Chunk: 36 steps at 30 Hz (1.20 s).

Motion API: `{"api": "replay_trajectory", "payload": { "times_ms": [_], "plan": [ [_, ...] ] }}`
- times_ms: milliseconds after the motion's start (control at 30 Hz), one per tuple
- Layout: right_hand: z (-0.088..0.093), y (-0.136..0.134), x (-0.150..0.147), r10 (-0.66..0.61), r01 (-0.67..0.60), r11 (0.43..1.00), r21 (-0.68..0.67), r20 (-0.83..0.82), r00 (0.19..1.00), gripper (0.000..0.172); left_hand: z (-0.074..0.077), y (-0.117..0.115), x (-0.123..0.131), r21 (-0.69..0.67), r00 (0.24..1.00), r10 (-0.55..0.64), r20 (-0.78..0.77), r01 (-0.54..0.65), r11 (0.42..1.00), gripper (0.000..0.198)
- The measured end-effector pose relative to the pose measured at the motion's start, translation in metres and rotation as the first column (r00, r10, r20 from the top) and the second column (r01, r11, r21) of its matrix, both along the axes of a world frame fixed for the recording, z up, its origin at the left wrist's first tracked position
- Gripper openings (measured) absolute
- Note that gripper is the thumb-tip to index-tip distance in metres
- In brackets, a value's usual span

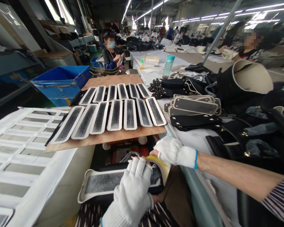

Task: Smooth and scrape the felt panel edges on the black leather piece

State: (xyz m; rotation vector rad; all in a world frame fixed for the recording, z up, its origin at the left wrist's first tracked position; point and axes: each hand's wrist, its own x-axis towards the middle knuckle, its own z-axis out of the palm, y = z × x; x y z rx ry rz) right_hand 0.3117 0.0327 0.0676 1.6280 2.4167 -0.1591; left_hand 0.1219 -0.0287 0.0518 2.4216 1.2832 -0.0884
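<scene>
A long grey panel with a raised off-white edge (101, 183) lies across a black padded piece on my lap. Over its right half rests my left hand (133, 189), in a white glove with bare fingertips, its fingers stretched out and flat. Beyond it, my right hand (171, 150), gloved the same way, has its fingers closed on the rim of a yellow ring that looks like a tape roll (164, 167). The ring touches the panel's right end, and its near part is hidden behind my left hand and the black piece.
A brown board (104, 140) ahead bears two rows of similar panels (115, 115). White sheets with grey strips (21, 157) lie left, by a blue bin (61, 82). Black bag parts (191, 121), grey straps (195, 105) and a bottle (168, 66) stand right. Other people sit farther off.
</scene>
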Motion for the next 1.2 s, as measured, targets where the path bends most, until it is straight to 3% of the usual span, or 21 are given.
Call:
{"api": "replay_trajectory", "payload": {
  "times_ms": [200, 367, 667, 900, 1067, 1200],
  "plan": [
    [-0.002, -0.003, 0.002, 0.002, -0.002, 1.000, 0.002, 0.016, 1.000, 0.079, 0.004, 0.001, 0.001, -0.058, 0.999, -0.011, -0.042, 0.008, 0.998, 0.089],
    [0.003, -0.005, 0.002, 0.022, -0.022, 1.000, -0.019, -0.001, 1.000, 0.076, -0.003, 0.000, -0.001, -0.039, 0.999, -0.035, -0.022, 0.034, 0.999, 0.089],
    [-0.008, -0.011, 0.007, 0.003, -0.003, 0.999, -0.041, -0.001, 1.000, 0.076, -0.020, -0.003, -0.007, 0.120, 0.992, -0.111, 0.055, 0.104, 0.987, 0.059],
    [-0.012, -0.029, 0.001, -0.144, 0.144, 0.989, -0.027, -0.021, 0.989, 0.065, -0.014, -0.002, -0.006, 0.057, 0.994, -0.102, 0.035, 0.100, 0.993, 0.076],
    [-0.017, -0.034, 0.000, -0.193, 0.193, 0.981, -0.004, -0.013, 0.981, 0.067, -0.010, 0.000, -0.007, 0.050, 0.995, -0.065, 0.080, 0.061, 0.997, 0.081],
    [-0.026, -0.037, 0.003, -0.200, 0.200, 0.980, 0.003, -0.020, 0.980, 0.060, -0.012, -0.005, -0.016, 0.211, 0.959, -0.095, 0.268, 0.037, 0.977, 0.101]
  ]
}}
